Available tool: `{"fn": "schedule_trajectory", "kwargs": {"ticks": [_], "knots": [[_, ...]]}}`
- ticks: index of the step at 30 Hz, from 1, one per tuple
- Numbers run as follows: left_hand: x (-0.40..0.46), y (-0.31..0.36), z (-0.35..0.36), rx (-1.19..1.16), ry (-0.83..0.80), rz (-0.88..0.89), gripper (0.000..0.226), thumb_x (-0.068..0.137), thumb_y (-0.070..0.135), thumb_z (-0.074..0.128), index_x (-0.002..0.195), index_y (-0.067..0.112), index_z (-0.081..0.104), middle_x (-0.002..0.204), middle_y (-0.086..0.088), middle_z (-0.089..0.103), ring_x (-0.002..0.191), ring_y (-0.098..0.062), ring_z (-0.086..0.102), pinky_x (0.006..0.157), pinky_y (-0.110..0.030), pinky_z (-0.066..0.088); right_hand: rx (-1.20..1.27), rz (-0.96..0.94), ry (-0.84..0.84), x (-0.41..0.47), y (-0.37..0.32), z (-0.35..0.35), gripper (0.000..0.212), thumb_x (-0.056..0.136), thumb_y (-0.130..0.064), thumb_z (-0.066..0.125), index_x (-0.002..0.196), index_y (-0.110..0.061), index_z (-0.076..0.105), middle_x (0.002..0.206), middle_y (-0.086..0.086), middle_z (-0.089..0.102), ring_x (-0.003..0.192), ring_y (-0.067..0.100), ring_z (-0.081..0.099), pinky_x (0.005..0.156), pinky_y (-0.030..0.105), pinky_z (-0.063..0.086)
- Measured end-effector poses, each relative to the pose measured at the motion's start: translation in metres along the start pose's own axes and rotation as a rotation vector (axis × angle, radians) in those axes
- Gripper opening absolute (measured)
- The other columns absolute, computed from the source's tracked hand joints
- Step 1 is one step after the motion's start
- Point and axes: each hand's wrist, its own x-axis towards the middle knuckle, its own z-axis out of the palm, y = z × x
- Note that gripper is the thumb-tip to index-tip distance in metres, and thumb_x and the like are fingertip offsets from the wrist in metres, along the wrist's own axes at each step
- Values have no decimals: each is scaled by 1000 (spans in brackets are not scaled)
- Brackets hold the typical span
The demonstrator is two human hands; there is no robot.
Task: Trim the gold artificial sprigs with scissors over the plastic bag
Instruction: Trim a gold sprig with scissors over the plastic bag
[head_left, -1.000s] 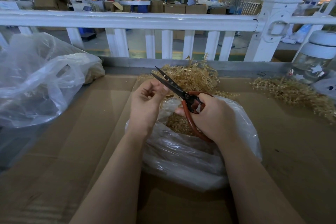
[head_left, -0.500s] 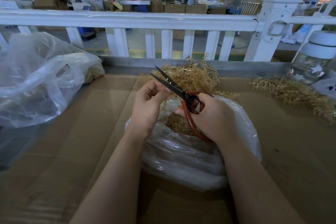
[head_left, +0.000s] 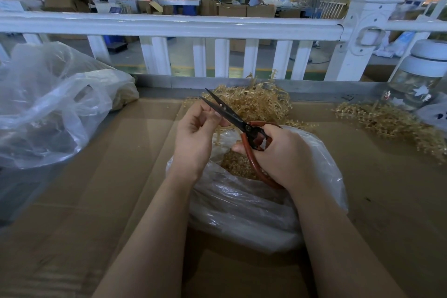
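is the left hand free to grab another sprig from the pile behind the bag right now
Probably not yet. The left hand is pinching a sprig at the scissors, so it is occupied. The pile lies just beyond it on the cardboard with nothing between, so once it lets go the way looks open.

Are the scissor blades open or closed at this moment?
Open. The scissors show two separate blade tips spread in a narrow V above the left hand, while the right hand grips the red handles.
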Motion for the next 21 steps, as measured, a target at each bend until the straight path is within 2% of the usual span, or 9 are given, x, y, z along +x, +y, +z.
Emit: {"fn": "schedule_trajectory", "kwargs": {"ticks": [5,11,15,18,21], "knots": [[-1,1,2,30,-1,-18,9,98,4,56,101,-2,61,76,4,69,79,-9,67,78,-18,51,-13,2,-13,1,0,0,56,65,-93,52,94,-46,63,70,-30,59,70,-12,54,57,13,39],[-5,2,2,168,-24,21,16,98,8,56,98,21,67,82,-1,71,84,-15,68,85,-32,55,-65,-13,4,0,-3,-2,66,66,-94,48,103,-43,65,69,-37,48,66,-19,44,56,8,31],[-5,3,3,174,-29,15,15,98,8,55,99,19,67,84,-2,71,86,-17,68,87,-39,56,-43,-1,-13,0,-2,-2,68,65,-94,48,105,-42,64,71,-37,50,69,-17,46,59,10,34],[-5,3,3,163,-33,9,13,98,7,56,100,13,67,86,-6,71,87,-20,68,86,-36,56,-38,5,-24,-1,-3,-3,64,65,-95,48,101,-44,63,71,-35,51,70,-16,48,58,11,35],[-5,4,4,138,-32,-9,12,98,9,56,100,15,67,86,-5,72,87,-16,69,83,-27,55,-26,6,-12,-1,-5,-3,51,63,-95,48,81,-48,53,67,-33,53,67,-15,50,56,11,33]]}}
